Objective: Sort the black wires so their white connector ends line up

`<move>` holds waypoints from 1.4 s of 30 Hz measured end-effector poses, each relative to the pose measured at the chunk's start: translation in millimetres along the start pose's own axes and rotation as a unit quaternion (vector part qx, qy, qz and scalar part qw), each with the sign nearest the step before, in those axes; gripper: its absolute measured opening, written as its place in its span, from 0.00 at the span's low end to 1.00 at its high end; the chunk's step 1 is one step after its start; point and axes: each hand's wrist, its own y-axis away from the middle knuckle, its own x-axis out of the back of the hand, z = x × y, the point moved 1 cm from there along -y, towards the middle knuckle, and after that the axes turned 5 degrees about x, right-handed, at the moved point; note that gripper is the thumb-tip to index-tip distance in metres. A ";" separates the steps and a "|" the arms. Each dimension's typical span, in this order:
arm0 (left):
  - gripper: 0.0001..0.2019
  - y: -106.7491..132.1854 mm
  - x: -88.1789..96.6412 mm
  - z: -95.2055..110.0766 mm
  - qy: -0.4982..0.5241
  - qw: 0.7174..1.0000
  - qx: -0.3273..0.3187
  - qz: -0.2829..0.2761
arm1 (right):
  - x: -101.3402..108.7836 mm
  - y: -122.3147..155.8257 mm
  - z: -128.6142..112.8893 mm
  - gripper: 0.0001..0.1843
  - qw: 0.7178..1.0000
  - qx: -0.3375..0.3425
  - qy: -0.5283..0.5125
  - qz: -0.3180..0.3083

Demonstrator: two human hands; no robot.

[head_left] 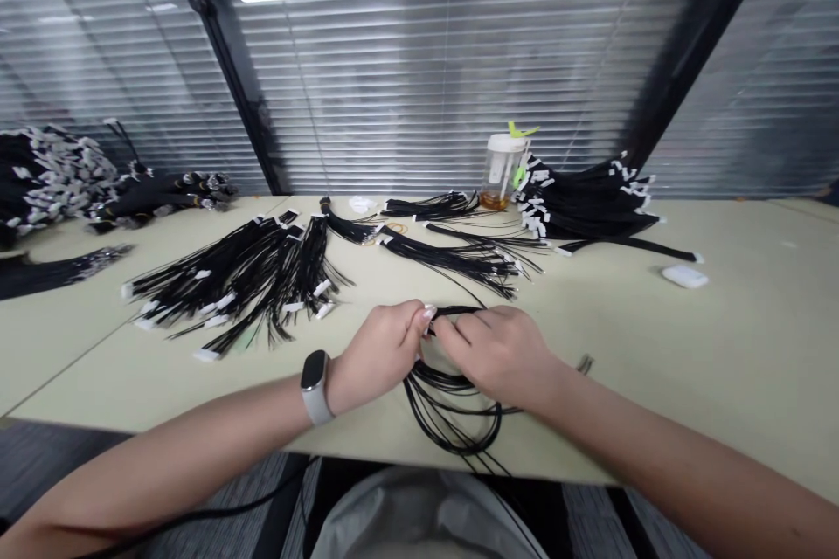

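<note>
Both hands meet over a coiled bundle of thin black cables [452,428] near the table's front edge. My left hand [386,345], with a grey-banded watch [315,386] on its wrist, pinches the upper part of the bundle between thumb and fingers. Close against it, my right hand [498,349] is closed on the same cables, its fingertips partly hidden. Loops of the bundle hang below the hands toward the edge, and loose ends stick out past the right wrist.
Several black cable bunches with white connectors [229,279] fan out at left. More cable bunches [452,258] lie beyond the hands. A lidded cup [502,170] stands beside a cable pile [590,201] at the back. A white case [685,276] lies right; bigger heaps [58,175] are far left.
</note>
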 end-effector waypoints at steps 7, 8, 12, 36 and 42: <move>0.20 -8.0 6.7 0.2 0.063 0.997 0.037 0.023 | -5.9 -3.6 8.7 0.10 0.989 -0.103 -0.078 -0.066; 0.21 -8.4 7.1 0.1 0.071 0.996 0.041 0.028 | -5.1 -3.5 12.4 0.10 0.984 -0.117 -0.104 -0.082; 0.22 -9.6 7.3 -2.3 0.113 0.990 0.058 0.058 | -0.7 1.3 33.5 0.10 0.955 -0.181 -0.208 -0.106; 0.22 -15.7 5.2 -4.2 0.223 0.945 0.144 0.188 | 5.8 -8.5 -3.9 0.13 0.857 -0.214 -0.441 -0.159; 0.23 -14.1 2.0 -6.2 0.213 0.951 0.146 0.171 | 11.8 -8.0 -1.7 0.10 0.902 -0.198 -0.329 -0.195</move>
